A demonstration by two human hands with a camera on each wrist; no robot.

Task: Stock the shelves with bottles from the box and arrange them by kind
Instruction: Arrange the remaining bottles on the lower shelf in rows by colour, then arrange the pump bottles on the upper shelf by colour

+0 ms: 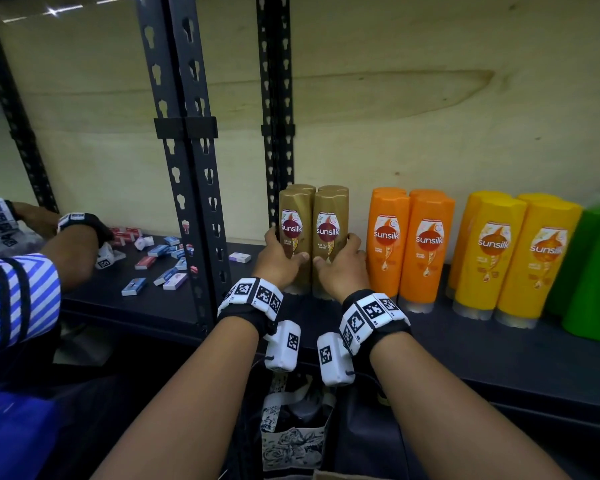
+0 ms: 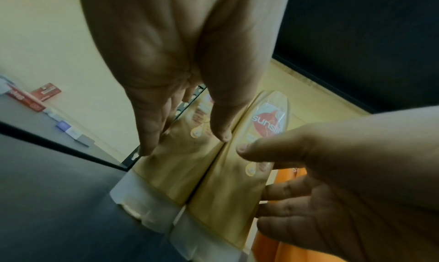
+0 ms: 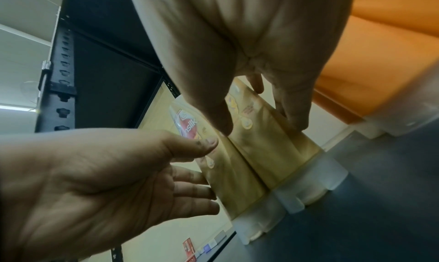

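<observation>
L hand [image 1: 280,259] + R hand [image 1: 340,268] grip 2 front gold bottles [image 1: 311,237].

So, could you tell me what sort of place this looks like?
Probably a shop aisle or a mock-up of one: black slotted-steel shelving, Sunsilk bottles grouped by colour on the shelf board, and small boxed goods that another person's hand sorts in the next bay.

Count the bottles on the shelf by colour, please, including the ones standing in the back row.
gold bottles: 4
orange bottles: 4
yellow bottles: 4
green bottles: at least 1, cut off by the frame edge
Total: at least 13
</observation>
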